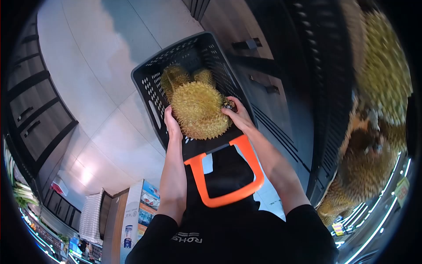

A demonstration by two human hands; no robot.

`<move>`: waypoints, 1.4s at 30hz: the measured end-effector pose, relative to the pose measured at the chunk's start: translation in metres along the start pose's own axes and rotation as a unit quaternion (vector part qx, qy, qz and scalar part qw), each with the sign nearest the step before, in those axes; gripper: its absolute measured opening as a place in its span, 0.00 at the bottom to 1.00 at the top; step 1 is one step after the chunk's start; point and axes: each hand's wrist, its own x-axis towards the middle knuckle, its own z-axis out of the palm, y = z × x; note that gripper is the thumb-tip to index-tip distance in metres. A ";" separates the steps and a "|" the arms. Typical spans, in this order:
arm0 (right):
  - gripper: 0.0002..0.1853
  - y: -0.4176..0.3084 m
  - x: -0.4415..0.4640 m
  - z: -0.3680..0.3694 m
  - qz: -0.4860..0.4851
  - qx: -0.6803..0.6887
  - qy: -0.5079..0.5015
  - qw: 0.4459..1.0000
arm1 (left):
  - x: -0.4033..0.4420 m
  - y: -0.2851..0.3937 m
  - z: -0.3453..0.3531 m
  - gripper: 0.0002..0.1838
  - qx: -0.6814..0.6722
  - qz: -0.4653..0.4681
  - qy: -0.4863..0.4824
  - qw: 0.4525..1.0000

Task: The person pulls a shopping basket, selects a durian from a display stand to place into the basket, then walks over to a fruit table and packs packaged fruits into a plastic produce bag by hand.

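Between my two hands is a large spiky durian, held over the black basket. My left hand presses on its left side, fingers mostly hidden behind it. On the other side my right hand grips near the dark stem, thumb against the husk. Behind it, deeper in the basket, lie more durians, partly covered by the held one. An orange handle sticks out from the basket's near end, in front of my body.
Dark cabinets with handles stand close along the basket's right. More durians are piled on a raised stand at the far right. Pale tiled floor lies to the left, with other dark cabinets beyond. A printed box is at lower left.
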 end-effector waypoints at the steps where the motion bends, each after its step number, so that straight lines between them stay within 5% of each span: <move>1: 0.36 0.002 0.011 0.004 0.032 0.002 0.000 0.999 | 0.006 0.000 0.004 0.28 0.007 -0.022 0.011 1.000; 12: 0.37 0.045 0.109 0.041 0.148 0.012 -0.038 0.988 | 0.096 -0.070 -0.006 0.30 0.139 -0.034 0.118 0.983; 18: 0.41 0.066 0.134 0.045 0.215 0.077 -0.036 0.973 | 0.123 -0.097 -0.003 0.29 0.183 -0.040 0.096 0.978; 33: 0.40 0.110 0.157 0.050 0.182 0.100 0.022 0.978 | 0.117 -0.098 0.025 0.29 0.227 -0.046 0.141 0.963; 34: 0.39 0.106 0.156 0.051 0.187 0.101 0.027 0.977 | 0.120 -0.099 0.021 0.39 0.228 -0.077 0.105 0.965; 35: 0.39 0.112 0.158 0.051 0.187 0.105 0.031 0.976 | 0.120 -0.103 0.022 0.39 0.232 -0.076 0.100 0.965; 37: 0.38 0.119 0.162 0.052 0.157 0.126 0.021 0.979 | 0.117 -0.106 0.025 0.29 0.231 -0.029 0.157 0.960; 40: 0.37 0.122 0.155 0.050 0.185 0.151 -0.008 0.971 | 0.111 -0.098 0.016 0.36 0.248 -0.002 0.107 0.963; 42: 0.37 0.125 0.148 0.051 0.178 0.160 -0.009 0.971 | 0.108 -0.084 0.021 0.33 0.271 0.024 0.117 0.955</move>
